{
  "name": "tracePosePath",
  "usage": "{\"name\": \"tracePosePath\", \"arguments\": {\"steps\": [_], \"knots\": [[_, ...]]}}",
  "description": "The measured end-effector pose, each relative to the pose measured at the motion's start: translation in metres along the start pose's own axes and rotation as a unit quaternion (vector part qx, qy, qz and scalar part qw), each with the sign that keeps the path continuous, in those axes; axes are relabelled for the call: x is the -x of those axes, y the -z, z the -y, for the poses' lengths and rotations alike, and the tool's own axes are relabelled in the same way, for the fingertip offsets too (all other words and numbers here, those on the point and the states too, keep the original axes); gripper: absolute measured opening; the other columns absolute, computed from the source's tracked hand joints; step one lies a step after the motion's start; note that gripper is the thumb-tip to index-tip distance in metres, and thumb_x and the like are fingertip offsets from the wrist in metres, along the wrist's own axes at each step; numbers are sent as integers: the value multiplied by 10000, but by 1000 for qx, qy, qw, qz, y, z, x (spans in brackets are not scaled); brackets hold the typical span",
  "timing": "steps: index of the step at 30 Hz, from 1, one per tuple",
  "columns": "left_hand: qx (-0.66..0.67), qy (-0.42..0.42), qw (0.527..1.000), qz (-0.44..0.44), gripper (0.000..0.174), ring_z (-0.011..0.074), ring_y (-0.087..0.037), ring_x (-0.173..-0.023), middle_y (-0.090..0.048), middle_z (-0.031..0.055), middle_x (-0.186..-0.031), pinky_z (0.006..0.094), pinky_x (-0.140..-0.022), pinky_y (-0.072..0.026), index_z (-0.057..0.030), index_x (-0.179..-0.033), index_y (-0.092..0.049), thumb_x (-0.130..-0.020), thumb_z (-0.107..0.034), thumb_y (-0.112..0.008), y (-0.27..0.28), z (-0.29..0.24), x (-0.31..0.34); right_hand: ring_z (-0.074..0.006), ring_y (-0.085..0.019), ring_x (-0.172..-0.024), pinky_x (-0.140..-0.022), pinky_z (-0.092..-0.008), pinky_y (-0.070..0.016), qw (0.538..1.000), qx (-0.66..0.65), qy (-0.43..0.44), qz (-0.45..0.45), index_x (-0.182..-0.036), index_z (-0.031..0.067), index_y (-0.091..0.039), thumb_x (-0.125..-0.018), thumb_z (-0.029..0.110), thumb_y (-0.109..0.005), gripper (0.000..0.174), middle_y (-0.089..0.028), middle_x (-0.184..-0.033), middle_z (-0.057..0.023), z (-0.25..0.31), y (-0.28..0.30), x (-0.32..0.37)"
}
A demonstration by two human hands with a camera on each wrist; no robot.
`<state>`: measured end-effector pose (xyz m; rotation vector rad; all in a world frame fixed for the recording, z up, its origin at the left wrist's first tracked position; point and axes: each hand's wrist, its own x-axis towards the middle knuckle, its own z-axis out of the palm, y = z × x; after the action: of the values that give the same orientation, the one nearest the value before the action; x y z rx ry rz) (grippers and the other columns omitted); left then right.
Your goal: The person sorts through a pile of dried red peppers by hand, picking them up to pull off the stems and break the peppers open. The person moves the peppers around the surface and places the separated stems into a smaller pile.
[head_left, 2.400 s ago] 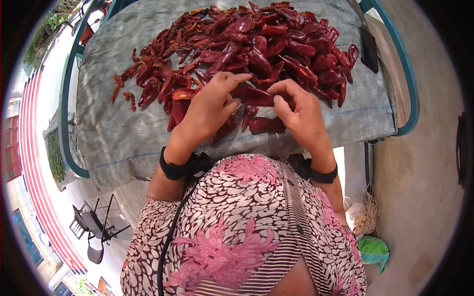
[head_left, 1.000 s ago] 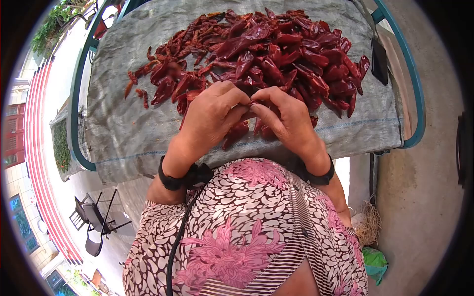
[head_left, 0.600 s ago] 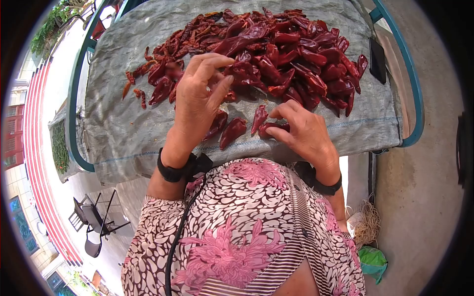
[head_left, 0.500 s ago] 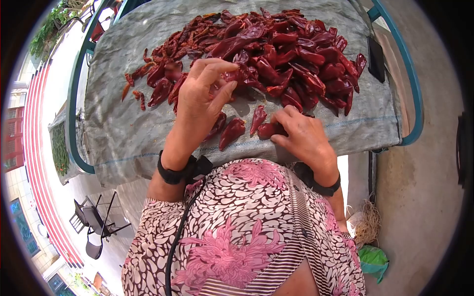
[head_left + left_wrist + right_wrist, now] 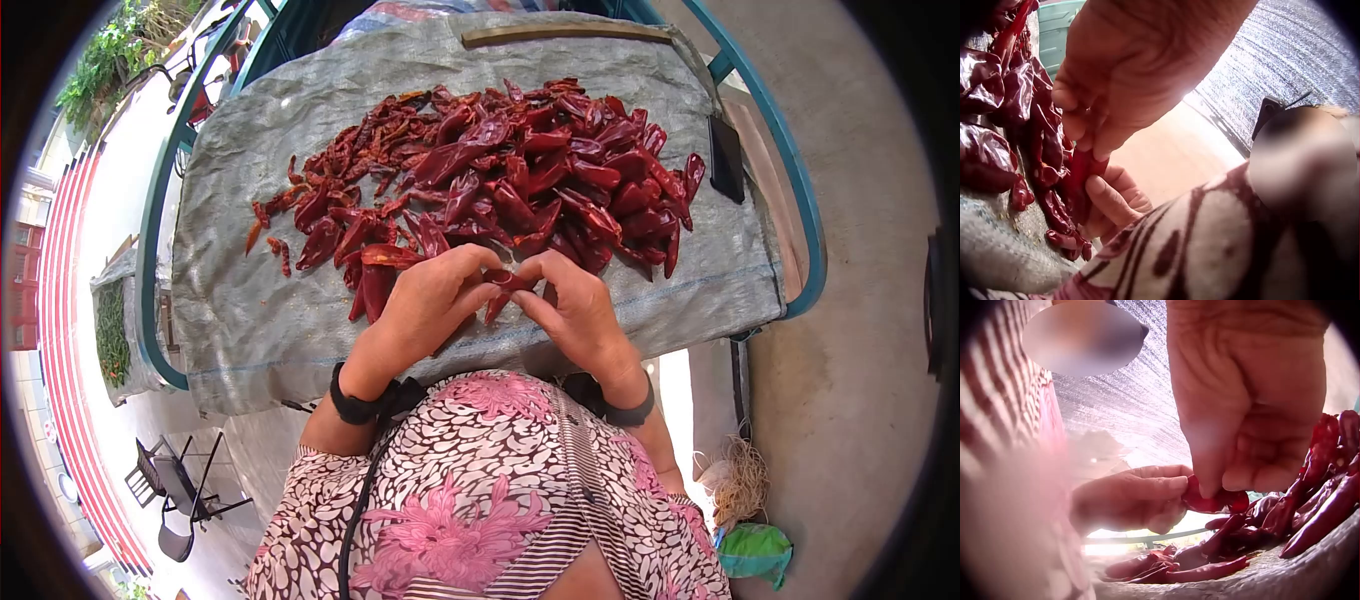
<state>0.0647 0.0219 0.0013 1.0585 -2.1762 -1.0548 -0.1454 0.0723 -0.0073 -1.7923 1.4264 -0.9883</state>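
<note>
In the head view my left hand (image 5: 435, 295) and right hand (image 5: 578, 308) meet above the near side of the cloth. Between their fingertips is a dark red dried chili pepper (image 5: 512, 281), pinched at one end by each hand. The right wrist view shows the same chili pepper (image 5: 1207, 500) lying roughly level, thumbs and fingers pressed to it. Beyond the hands spreads a heap of glossy red chili peppers (image 5: 540, 170), with smaller, more shrivelled ones (image 5: 370, 145) on its left. A loose pepper (image 5: 496, 306) lies just below the held one, partly covered by the hands.
A grey woven cloth (image 5: 260, 340) covers the surface, framed by green metal rails (image 5: 800, 220). A black flat slab (image 5: 724, 160) lies at the right, and a wooden strip (image 5: 565, 34) along the far edge. A folding chair (image 5: 185, 490) stands on the floor at left.
The left hand has come down from the heap and the right has lifted from the front edge with a pepper; both now pinch it. The head view has tilted, showing more of the far edge.
</note>
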Motion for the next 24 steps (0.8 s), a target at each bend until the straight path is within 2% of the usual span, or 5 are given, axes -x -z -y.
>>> {"name": "tracePosePath", "arguments": {"steps": [2, 6, 11, 15, 24], "knots": [[-17, -58, 997, -36, 223, 272, -674, -796, -667, 117, -956, 361, -717, -526, -69, -1122, -629, -909, -108, -681, -2, 9, 0, -288, -689, -868, -720, -364, -544, 999, 25, 24, 7, -1048, 77, -647, -860, 94, -738, 210, -672, -968, -86, 1, 0, -3], [3, 51, 997, -59, 276, 186, -608, -695, -627, 68, -768, 323, -668, -494, -32, -1134, -610, -884, -68, -724, 8, 1, 7, -266, -698, -848, -708, -360, -546, 998, 36, 31, -31, -1067, 83, -659, -857, 103, -747, 229, -682, -995, -83, -3, -5, -10], [-175, 42, 984, 11, 357, 265, -657, -744, -661, 90, -842, 375, -672, -513, -65, -1142, -599, -832, -123, -767, 24, 10, 33, -204, -687, -841, -718, -326, -536, 989, -54, -17, -136, -1176, 51, -634, -881, 57, -730, 310, -671, -983, -102, -7, -11, -22], [-217, 17, 975, 50, 432, 294, -660, -763, -651, 87, -867, 405, -673, -519, -84, -1146, -601, -783, -186, -810, 10, 17, 41, -160, -668, -872, -745, -297, -540, 978, -109, -30, -173, -1239, 53, -616, -895, 23, -692, 353, -617, -1180, -91, -3, -13, -26], [-211, -25, 977, 20, 372, 335, -680, -810, -661, 149, -877, 437, -674, -531, -46, -1055, -580, -798, -230, -776, -8, 18, 28, -303, -645, -1041, -857, -355, -528, 986, 34, 118, -117, -1141, 53, -674, -850, 41, -732, 297, -631, -1227, -156, -11, -14, -26]]}}
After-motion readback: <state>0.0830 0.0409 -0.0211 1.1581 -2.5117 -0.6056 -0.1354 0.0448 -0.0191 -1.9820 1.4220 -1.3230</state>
